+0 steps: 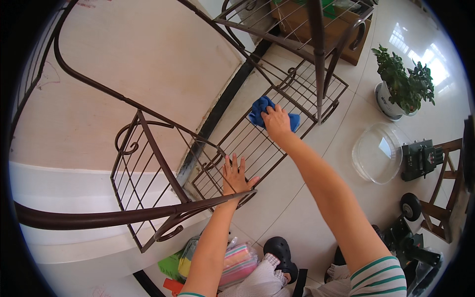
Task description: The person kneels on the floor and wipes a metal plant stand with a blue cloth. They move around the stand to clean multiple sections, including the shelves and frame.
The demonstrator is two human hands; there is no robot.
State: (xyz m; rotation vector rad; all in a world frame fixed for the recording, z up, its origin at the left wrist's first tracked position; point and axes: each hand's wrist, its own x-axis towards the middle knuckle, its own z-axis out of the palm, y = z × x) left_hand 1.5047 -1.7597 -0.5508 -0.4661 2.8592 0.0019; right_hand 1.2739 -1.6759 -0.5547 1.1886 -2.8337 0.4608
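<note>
A brown metal wire rack (156, 212) with shelves at several heights stands against the wall. My right hand (277, 122) presses a blue cloth (259, 107) onto the wire bars of the low shelf, near the shelf's middle crossbar. At the near left end of that same low shelf, my left hand (235, 178) lies with its fingers spread on or just above the bars, holding nothing. Part of its wrist is hidden behind a curved tube of the rack.
A potted plant (402, 81), a clear round plastic basin (378, 154), dark equipment (421, 159) and a wooden chair frame (443, 189) are at the right. A cardboard box (349, 41) stands behind the rack. Plastic-wrapped packages (239, 261) lie by my feet.
</note>
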